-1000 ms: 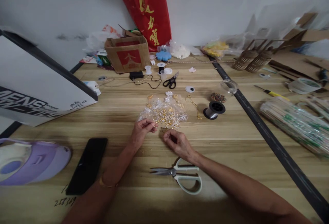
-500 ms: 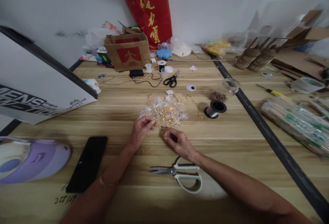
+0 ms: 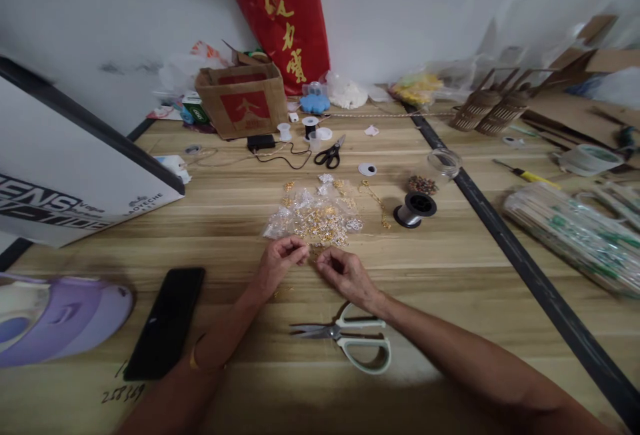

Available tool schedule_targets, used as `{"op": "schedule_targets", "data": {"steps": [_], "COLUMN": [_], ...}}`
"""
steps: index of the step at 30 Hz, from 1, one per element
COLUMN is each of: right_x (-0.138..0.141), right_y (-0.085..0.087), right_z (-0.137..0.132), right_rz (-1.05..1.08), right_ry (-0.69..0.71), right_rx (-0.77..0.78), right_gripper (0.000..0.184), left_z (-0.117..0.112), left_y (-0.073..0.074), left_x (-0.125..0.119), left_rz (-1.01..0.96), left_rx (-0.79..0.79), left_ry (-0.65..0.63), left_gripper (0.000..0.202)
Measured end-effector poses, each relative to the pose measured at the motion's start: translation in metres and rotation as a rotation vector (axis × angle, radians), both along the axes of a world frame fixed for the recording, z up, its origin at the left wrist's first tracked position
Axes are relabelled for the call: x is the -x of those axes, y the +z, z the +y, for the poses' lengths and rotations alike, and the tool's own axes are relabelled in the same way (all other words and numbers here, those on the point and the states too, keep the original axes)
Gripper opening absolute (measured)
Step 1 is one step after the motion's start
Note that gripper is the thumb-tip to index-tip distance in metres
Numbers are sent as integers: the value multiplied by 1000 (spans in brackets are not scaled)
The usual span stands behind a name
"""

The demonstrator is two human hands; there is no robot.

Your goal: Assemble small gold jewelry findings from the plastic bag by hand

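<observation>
The left hand [image 3: 277,265] and right hand [image 3: 347,275] are angling inward beside the charms [image 3: 320,220] on the table [image 3: 235,238] — both pinching, fingers [image 3: 291,243] curled, anything held being too small to tell.

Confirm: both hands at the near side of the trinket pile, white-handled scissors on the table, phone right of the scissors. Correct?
No, one slip: the phone lies left of the white-handled scissors, as the head view shows. The left hand and right hand are at the near side of the trinket pile, and the scissors lie on the table.
</observation>
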State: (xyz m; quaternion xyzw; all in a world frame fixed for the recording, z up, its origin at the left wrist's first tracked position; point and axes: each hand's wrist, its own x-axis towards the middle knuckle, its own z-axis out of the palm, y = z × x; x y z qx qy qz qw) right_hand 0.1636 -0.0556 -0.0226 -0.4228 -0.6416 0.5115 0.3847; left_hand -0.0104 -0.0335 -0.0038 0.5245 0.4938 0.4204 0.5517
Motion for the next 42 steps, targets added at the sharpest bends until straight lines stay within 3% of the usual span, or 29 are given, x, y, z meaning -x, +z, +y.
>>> {"op": "schedule_targets", "data": {"steps": [9,42], "right_x": [-2,-3], "right_y": [1,-3], "right_z": [1,2], "right_rz": [104,60], "right_ry": [-15,-2], "right_rx": [43,-5], "right_gripper": [17,12], "left_z": [-4,-5], "left_y": [-3,-6], "left_x": [-4,-5], "left_rz": [-30,-17], "left_rx": [54,76], "left_ry": [-106,-143], "left_gripper": [20,22]}}
